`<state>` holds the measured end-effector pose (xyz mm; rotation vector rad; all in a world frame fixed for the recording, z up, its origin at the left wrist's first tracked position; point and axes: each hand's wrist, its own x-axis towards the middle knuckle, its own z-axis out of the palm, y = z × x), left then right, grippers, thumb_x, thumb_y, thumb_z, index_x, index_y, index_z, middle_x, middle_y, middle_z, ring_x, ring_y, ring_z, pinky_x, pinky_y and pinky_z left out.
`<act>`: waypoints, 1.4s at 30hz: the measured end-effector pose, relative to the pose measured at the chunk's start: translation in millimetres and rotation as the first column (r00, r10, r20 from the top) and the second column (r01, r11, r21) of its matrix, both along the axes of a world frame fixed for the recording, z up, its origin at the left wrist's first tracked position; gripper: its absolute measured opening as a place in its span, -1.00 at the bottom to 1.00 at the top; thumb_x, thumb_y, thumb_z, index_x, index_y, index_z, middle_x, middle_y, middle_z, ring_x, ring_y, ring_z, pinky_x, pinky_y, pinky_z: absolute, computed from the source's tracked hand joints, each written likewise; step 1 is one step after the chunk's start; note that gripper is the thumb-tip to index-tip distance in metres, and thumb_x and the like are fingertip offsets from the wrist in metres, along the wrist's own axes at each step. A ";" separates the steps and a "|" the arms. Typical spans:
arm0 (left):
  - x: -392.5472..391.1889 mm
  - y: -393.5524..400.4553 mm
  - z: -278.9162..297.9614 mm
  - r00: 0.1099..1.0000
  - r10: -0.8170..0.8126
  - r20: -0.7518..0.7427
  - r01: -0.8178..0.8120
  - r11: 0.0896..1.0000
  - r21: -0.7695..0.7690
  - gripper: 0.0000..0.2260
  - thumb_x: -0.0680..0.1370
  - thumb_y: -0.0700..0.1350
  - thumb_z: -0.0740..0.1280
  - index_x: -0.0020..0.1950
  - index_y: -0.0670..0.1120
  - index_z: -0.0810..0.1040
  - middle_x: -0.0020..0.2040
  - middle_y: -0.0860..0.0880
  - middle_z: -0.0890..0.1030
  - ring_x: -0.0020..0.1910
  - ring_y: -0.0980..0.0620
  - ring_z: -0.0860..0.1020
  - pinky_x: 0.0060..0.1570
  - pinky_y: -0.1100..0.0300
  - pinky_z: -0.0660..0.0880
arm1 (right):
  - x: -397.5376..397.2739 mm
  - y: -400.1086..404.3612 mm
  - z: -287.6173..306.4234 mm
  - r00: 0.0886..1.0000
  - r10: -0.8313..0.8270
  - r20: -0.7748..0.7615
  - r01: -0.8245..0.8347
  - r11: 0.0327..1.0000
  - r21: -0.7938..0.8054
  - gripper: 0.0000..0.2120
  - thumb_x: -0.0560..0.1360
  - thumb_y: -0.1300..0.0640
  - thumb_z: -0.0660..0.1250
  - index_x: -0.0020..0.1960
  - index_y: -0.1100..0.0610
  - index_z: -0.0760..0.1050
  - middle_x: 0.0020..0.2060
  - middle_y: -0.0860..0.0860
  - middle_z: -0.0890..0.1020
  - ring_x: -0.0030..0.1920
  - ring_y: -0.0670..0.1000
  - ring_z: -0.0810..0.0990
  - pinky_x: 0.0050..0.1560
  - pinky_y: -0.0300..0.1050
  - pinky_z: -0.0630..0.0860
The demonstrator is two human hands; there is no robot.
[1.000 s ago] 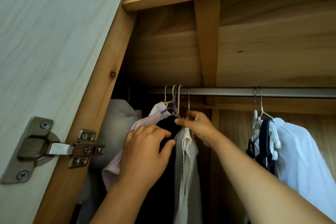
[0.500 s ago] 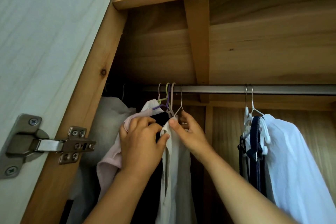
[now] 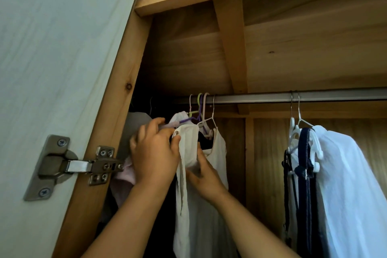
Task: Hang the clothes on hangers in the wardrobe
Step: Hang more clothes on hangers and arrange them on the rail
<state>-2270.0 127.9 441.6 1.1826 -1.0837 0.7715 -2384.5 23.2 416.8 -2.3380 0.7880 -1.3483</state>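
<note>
The cream shirt (image 3: 211, 174) is hanging on a wire hanger (image 3: 210, 120) w/ its hook over the metal rail (image 3: 261, 98), left of the rail's middle. It's thin, pale, creased fabric; one shoulder is sitting on the hanger's right arm while the other shoulder/collar part is bunching up in a fold by the hands.

The left hand (image 3: 154, 153) is pinching that folded edge near the top, thumb & fingers closed on the cloth. The right hand (image 3: 204, 174) is gripping the shirt lower down from behind/underneath, fingers mostly tucked behind the fabric, so can't tell exactly how they're curled, but thumb is pressing on the cloth.

Just left of it, pink, green & purple hangers are crowding together on the rail w/ a pale pink top (image 3: 123, 176) and something dark, largely hidden behind the hands & door frame. Well to the right, a white shirt (image 3: 351, 184) and a navy item (image 3: 305, 174) are hanging, both cut off at the frame's bottom. The door hinge (image 3: 69, 165) is showing at left. No readable writing or labels anywhere.
</note>
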 end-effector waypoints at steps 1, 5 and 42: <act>1.4 1.8 -0.7 1.000 0.001 -0.001 -0.001 1.000 0.030 -0.75 0.53 -0.04 0.32 0.20 0.02 0.58 0.32 -0.02 0.45 0.31 -0.07 0.33 0.30 -0.04 0.16 | -0.1 0.5 -2.3 1.000 0.005 0.014 -0.005 1.000 0.020 -0.13 0.44 -0.21 0.32 0.49 -0.27 -0.22 0.49 -0.07 0.18 0.45 -0.02 0.21 0.42 0.03 0.25; 2.1 12.3 -18.6 0.996 -0.028 0.082 0.023 0.998 0.060 -0.61 0.53 -0.01 0.30 0.37 0.11 0.42 0.41 -0.01 0.36 0.40 -0.04 0.25 0.37 -0.04 0.11 | -5.4 9.8 -23.8 0.993 0.101 0.068 -0.110 0.984 0.143 -0.25 0.56 -0.08 0.21 0.53 -0.12 -0.24 0.50 -0.07 0.12 0.46 -0.05 0.18 0.37 -0.18 0.21; 48.5 716.7 -480.9 0.525 0.823 -0.217 -0.024 0.269 0.963 -0.79 0.54 0.09 0.27 0.15 0.17 0.55 -0.18 0.31 0.54 -0.05 0.22 0.58 -0.04 0.28 0.45 | 130.6 592.7 -441.6 0.492 0.867 -0.077 -0.834 0.495 0.245 -0.84 0.46 0.03 0.28 -0.08 0.04 0.61 -0.25 -0.15 0.62 -0.20 -0.23 0.58 -0.17 -0.28 0.51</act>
